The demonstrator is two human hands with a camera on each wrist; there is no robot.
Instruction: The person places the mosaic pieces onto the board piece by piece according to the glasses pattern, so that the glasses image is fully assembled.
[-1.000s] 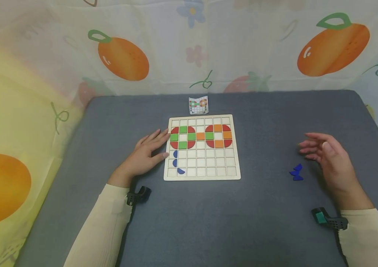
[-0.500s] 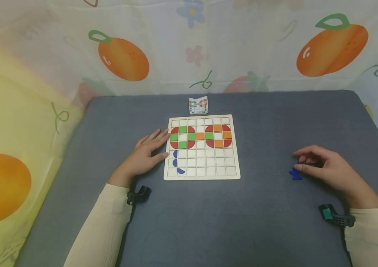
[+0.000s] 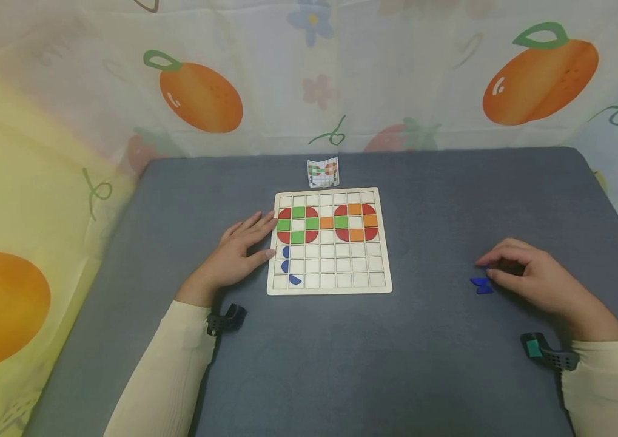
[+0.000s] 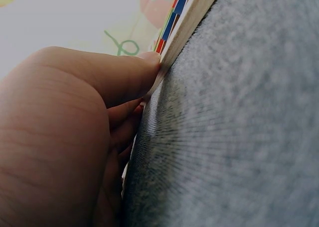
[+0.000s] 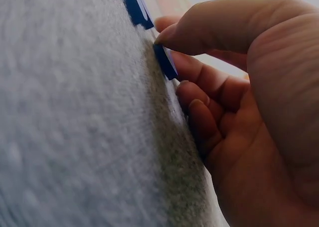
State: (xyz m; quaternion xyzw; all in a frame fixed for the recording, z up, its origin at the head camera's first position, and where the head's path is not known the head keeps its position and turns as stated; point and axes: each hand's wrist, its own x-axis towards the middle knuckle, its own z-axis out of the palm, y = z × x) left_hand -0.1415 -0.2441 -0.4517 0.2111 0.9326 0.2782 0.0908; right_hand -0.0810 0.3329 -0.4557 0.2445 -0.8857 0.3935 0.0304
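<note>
My left hand (image 3: 238, 255) lies along the left edge of a square wooden grid board (image 3: 330, 292), its fingers spread and fairly straight. In the left wrist view the thumb (image 4: 132, 77) touches the board's side (image 4: 187, 32). Off to the right, my right hand (image 3: 546, 285) pinches a small blue half-round tile (image 5: 165, 62) between thumb and fingers, close over the cloth. Two more blue tiles (image 3: 484, 290) lie right beside those fingertips. On the board, red, green and orange tiles (image 3: 327, 223) form two rings joined by an orange square. Several blue half-rounds (image 3: 295, 280) run down its left side.
Behind the board stands a small pattern card (image 3: 322, 172) showing a similar two-ring design. A grey cloth (image 3: 341, 364) covers the table. A printed curtain (image 3: 265, 73) hangs along the back and left. Each wrist wears a dark strap (image 3: 227, 320).
My right hand has come down and turned over the blue tiles, its thumb and fingers closing on the topmost one. The left hand has stayed at the board's edge.
</note>
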